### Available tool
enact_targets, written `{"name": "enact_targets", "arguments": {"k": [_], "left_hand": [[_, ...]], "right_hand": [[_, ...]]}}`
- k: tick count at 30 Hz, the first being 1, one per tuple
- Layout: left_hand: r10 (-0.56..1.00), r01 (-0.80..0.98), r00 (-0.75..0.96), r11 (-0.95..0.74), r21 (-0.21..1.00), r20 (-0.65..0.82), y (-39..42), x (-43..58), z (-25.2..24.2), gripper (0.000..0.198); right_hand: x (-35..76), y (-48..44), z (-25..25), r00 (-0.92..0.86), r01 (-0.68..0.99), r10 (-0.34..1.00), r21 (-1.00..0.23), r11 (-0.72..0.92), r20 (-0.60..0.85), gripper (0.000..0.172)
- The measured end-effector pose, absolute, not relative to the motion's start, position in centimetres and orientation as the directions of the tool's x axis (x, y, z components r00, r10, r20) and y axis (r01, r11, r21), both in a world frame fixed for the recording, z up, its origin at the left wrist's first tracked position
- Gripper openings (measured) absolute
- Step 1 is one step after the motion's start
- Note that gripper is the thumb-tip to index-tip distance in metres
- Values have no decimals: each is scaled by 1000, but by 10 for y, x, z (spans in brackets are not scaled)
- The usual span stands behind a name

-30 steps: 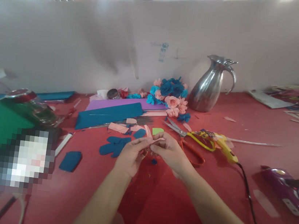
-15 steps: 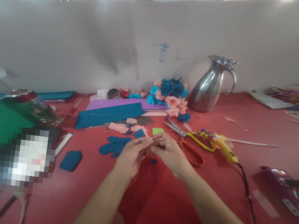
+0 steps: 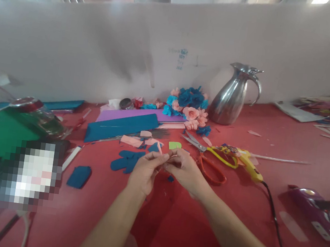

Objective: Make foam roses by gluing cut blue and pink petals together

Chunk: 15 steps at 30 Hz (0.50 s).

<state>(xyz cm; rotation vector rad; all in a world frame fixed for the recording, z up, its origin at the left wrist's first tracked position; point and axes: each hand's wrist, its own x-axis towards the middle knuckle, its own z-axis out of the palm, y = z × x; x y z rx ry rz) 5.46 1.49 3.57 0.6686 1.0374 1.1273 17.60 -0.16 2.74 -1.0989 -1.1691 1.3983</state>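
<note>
Over the red tabletop (image 3: 169, 229), my left hand (image 3: 145, 171) and my right hand (image 3: 187, 173) meet with fingertips pinched together. A narrow piece of pink paper (image 3: 159, 147) sticks up from the left fingers; the rest of it is hidden by both hands. The right thumb and fingers are closed at the same spot, though what lies between them is mostly covered. Dark blue paper petals (image 3: 126, 161) lie just left of the hands. Beyond the fingertips are a lime-green paper piece (image 3: 174, 145) and pink paper scraps (image 3: 132, 140).
Scissors (image 3: 202, 148) with orange and yellow handles lie right of my hands, by a yellow glue gun (image 3: 252, 167) with a black cord. Paper flowers (image 3: 191, 106) and a steel jug (image 3: 231, 95) stand behind. A purple power strip (image 3: 314, 212) sits right, a glass jar (image 3: 39, 117) left.
My fingers have shifted slightly against each other around the pink paper, and my right fingers sit a little lower. The view has tilted a touch; the things on the table stay put.
</note>
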Motion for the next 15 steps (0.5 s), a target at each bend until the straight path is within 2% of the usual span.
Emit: {"name": "enact_targets", "arguments": {"k": [11, 13, 15], "left_hand": [[939, -337, 121, 345, 876, -323, 16, 51, 38, 33], [940, -350, 132, 342, 872, -316, 17, 51, 36, 32], [941, -373, 113, 337, 864, -318, 18, 50, 36, 33]], "right_hand": [[180, -1, 30, -124, -108, 992, -993, -43, -30, 15], [180, 0, 27, -106, -57, 994, -998, -28, -22, 13], [182, 1, 25, -25, 81, 999, -996, 22, 21, 10]]}}
